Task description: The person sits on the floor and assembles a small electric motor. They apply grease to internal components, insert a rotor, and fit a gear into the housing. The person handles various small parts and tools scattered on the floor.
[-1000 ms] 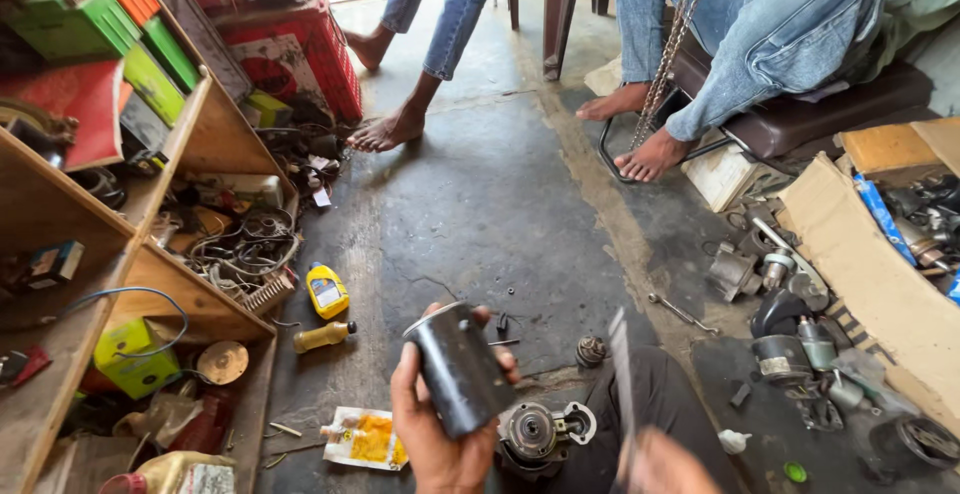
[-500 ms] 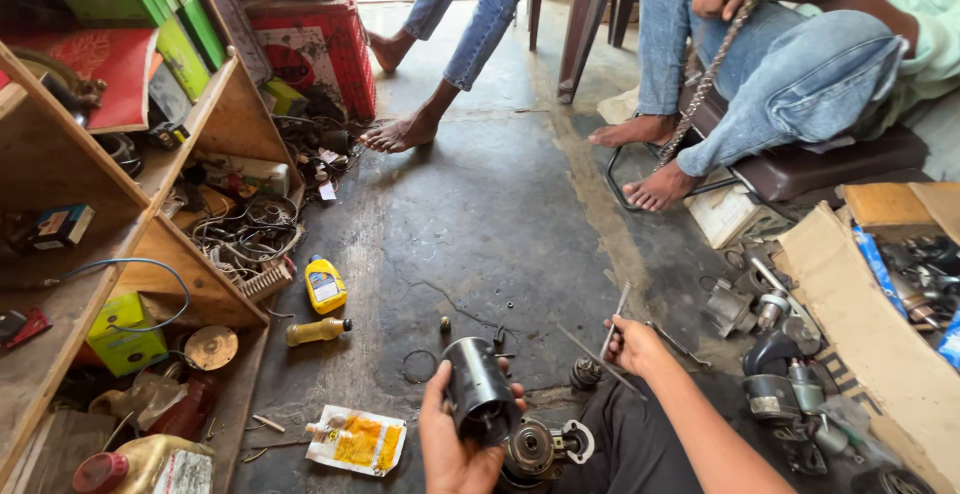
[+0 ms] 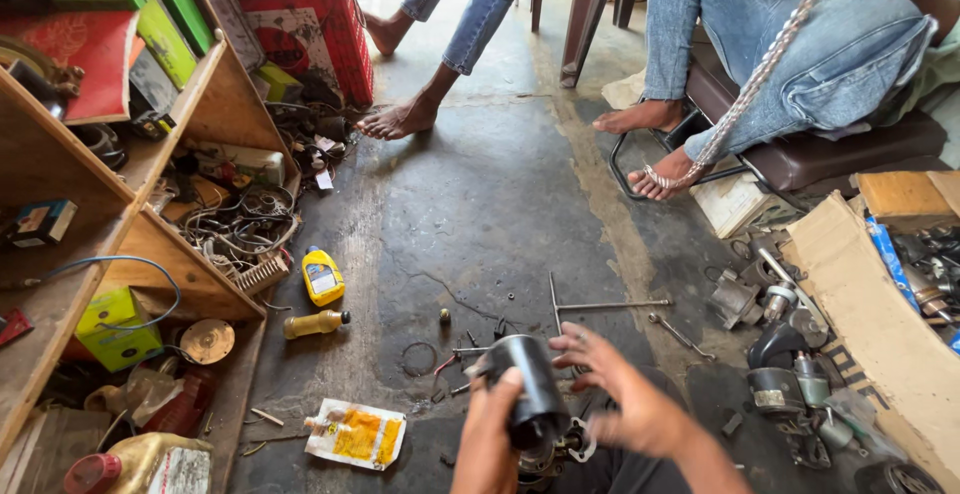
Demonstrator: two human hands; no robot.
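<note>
A dark grey floor (image 3: 500, 214) is seen, with a wooden shelf (image 3: 130, 214) at the left of the frame. At the bottom middle, a round black metal can (image 3: 530, 389) is held up over the floor. It is gripped by the left hand (image 3: 490, 434). The right hand (image 3: 625, 394) is kept just beside it, with fingers spread wide, holding nothing.

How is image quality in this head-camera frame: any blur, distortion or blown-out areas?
Head view: the right hand is motion-blurred, while the left hand and the black cylinder it grips are sharper; wide-angle distortion tilts the wooden shelf; daylight blows out the doorway at top; the concrete floor is evenly lit.
</note>
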